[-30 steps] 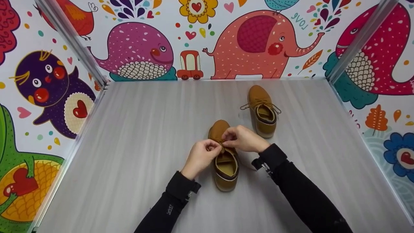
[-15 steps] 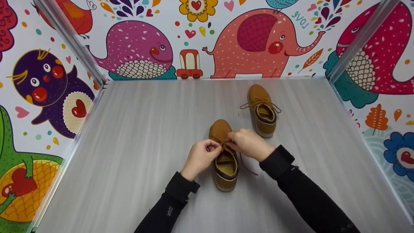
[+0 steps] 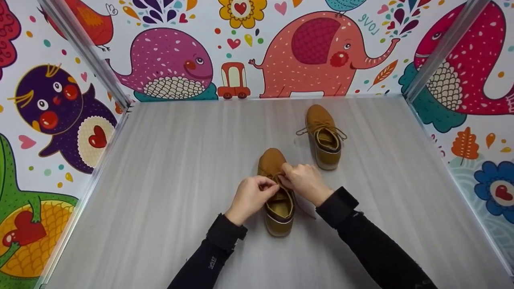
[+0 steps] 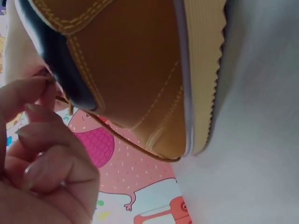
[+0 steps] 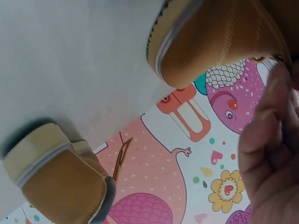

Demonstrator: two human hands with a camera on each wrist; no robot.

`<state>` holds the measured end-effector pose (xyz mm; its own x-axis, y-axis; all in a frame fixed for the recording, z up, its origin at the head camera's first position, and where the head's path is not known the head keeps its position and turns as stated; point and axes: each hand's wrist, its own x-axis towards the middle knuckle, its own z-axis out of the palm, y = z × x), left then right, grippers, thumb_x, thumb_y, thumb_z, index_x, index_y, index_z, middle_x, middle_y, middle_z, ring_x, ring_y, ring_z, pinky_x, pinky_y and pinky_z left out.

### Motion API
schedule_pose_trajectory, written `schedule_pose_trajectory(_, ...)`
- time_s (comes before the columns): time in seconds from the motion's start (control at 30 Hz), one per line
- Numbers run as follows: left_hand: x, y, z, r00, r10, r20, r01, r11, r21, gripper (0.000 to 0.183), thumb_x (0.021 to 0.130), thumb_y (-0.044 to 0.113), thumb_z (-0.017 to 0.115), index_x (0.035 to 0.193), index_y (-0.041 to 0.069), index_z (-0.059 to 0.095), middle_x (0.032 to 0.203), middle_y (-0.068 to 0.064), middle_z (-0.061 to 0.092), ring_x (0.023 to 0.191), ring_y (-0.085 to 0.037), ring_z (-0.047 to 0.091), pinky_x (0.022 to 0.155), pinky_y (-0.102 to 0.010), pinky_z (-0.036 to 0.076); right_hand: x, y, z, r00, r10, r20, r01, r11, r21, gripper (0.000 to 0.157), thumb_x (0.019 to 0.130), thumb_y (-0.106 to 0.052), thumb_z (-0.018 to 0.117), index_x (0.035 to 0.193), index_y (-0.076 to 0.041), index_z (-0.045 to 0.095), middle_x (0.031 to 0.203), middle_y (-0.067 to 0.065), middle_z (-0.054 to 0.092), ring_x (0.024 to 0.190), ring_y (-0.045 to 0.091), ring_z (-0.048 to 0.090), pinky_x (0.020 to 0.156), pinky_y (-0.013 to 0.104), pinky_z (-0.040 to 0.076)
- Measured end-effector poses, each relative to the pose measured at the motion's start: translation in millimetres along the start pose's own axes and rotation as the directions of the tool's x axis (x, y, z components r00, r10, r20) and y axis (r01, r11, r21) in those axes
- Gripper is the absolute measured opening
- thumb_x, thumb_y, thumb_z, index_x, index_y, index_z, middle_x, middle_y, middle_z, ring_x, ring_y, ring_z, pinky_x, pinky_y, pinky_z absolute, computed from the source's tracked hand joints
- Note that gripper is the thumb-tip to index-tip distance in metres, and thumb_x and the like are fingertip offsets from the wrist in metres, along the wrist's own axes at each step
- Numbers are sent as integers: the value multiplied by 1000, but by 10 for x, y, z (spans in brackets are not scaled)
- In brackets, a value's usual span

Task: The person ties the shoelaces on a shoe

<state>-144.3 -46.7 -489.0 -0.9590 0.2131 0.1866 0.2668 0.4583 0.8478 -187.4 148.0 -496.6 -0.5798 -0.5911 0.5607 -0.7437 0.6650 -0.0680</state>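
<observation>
In the head view a tan lace-up shoe (image 3: 271, 160) stands on the floor, toe pointing away. My left hand (image 3: 249, 196) is over its left side and pinches the shoelace between thumb and forefinger. From the right, my right hand (image 3: 306, 181) pinches the lace near the knot; its fingertips partly hide the lacing. In the left wrist view a strand of shoelace (image 4: 131, 142) runs along the shoe's side from the fingers. The right wrist view has the right hand (image 5: 271, 154) against the shoe's upper (image 5: 205, 51), where the lace detail is dark.
A matching shoe (image 3: 328, 158) stands farther back to the right, its laces looped out to both sides. Grey wood-look floor (image 3: 180, 180) lies around both shoes. Panels with cartoon animals (image 3: 313, 56) enclose the back and sides, with metal posts (image 3: 445, 52) at the corners.
My right hand first drew back toward the lower right, then shifted slightly left. A loose lace end came into view right of the shoe. My left hand stayed nearly in place, still pinching.
</observation>
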Motion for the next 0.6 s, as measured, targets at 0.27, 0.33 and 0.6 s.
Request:
schedule_pose_trajectory(0.27,294,-149,-131,985,-89,-145,96,995,40,32,96,35,66,81,8,75,65,5,59,55,-10,50,53,-26,40,-46,-11,86,992,-38,-123,39,999,10,23,84,-8,80,83,-8,57,58,0,55,46,18,56,41,34,45)
schedule_pose_trajectory(0.33,379,-184,-153,991,-133,-23,133,991,5,29,96,33,68,89,6,76,76,2,66,64,-11,55,59,-26,44,-55,-19,92,992,-31,-125,33,999,17,22,84,-9,80,83,-8,58,60,1,56,47,18,56,42,34,45)
schedule_pose_trajectory(0.6,524,-248,-173,923,-210,321,275,946,-172,21,95,18,69,102,0,76,95,-5,72,82,-14,61,73,-28,49,-83,-25,92,997,-12,-77,18,996,82,11,90,-13,74,91,-9,64,73,1,66,58,17,63,50,33,50)
